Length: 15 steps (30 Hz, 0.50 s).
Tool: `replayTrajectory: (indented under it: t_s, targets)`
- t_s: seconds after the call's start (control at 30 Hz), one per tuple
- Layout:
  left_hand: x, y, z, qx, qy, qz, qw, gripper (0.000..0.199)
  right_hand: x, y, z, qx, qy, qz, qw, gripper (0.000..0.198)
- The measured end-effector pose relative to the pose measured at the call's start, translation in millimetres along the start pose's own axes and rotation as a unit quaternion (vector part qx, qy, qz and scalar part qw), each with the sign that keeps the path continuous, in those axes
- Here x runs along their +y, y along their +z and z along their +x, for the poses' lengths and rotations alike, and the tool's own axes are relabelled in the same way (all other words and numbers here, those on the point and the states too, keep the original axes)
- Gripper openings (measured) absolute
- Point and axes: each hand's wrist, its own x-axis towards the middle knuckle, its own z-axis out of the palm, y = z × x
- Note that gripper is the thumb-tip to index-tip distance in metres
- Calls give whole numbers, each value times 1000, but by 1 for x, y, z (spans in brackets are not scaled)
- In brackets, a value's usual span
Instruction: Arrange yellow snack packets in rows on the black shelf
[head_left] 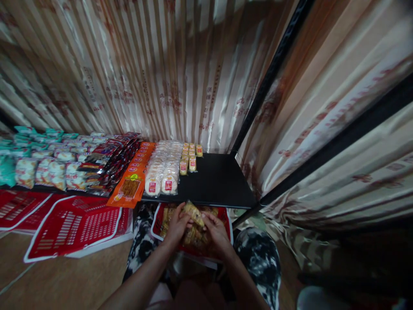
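In the head view, pinching a yellow wrapped snack (194, 214) with the left hand (178, 222) at its left end and the right hand (217, 227) at its right end. Holding it tilted over a white-rimmed red basket (230, 228), set partly under the near edge of a black shelf (216, 181) and filled with similar yellow packets (193, 237). Showing on the shelf, from right to left, small yellow packs (192, 163), round white wrapped cakes (168, 184), orange packaging (130, 185) and dark red bags (124, 148). Hanging beyond, in folds: a striped curtain (193, 64).
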Motion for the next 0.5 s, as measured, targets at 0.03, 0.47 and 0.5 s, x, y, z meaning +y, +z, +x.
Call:
replayTrajectory:
  t_s: [0.03,0.47,0.5]
  targets:
    - [0,0,-1,-7,-3,-12,1000,60,-1,0,0,10,3,6,1000,42]
    - [10,3,-8,-64,72,17,995,44,-21,-7,-5,34,24,47,998,38]
    - [9,3,-8,-58,80,15,995,42,-23,-8,-5,32,28,47,998,38]
